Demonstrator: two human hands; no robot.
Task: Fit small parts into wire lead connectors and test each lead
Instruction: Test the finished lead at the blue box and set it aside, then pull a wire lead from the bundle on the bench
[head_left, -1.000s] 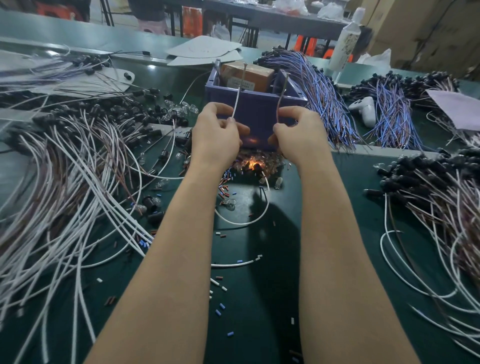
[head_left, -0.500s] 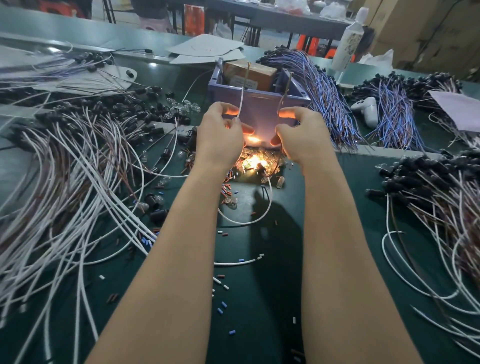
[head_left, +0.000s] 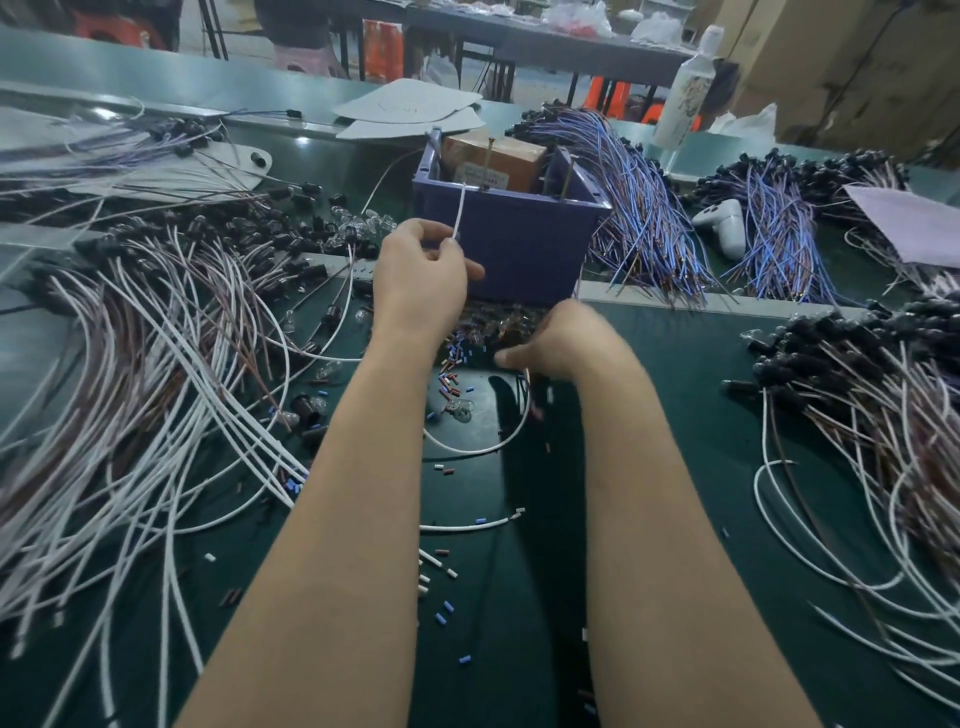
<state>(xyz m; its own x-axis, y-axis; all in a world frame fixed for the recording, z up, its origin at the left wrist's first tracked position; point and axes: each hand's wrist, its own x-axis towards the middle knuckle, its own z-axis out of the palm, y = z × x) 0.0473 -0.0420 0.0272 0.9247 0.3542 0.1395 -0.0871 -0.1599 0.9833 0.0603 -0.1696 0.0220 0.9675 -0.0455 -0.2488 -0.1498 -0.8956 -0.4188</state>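
The person's left hand (head_left: 421, 280), just left of centre, pinches a thin white wire lead (head_left: 459, 208) between the thumb and curled fingers. The lead rises from the fingertips to the near rim of an open blue plastic box (head_left: 519, 249) at upper centre. Its tip ends close to a thin upright metal pin (head_left: 489, 156); whether they touch cannot be told. A second upright pin (head_left: 568, 176) stands at the box's right side, and a brown cardboard carton (head_left: 498, 158) sits inside.

The right hand (head_left: 566, 338) is lower and just right of centre, blurred. It hovers over a heap of small clear glass bulbs (head_left: 498, 319) at the foot of the box. Its thumb points left, but whether its fingers grip anything cannot be told. A loop of white lead (head_left: 467, 451) lies on the dark green table mat (head_left: 675, 467) beneath it, curving up toward the underside of the hand.

Short coloured sleeves (head_left: 451, 375) in red, blue and white are scattered between the forearms and down toward the bottom of the frame. A thick fan of white and brown leads (head_left: 156, 374) with black connectors fills the left side. A similar bundle of leads (head_left: 857, 384) lies at the right edge. Two sheaves of blue and purple wires (head_left: 641, 208) lie right of the box, with a white handheld controller (head_left: 724, 226) between them. A white bottle (head_left: 685, 88) stands in the upper right.
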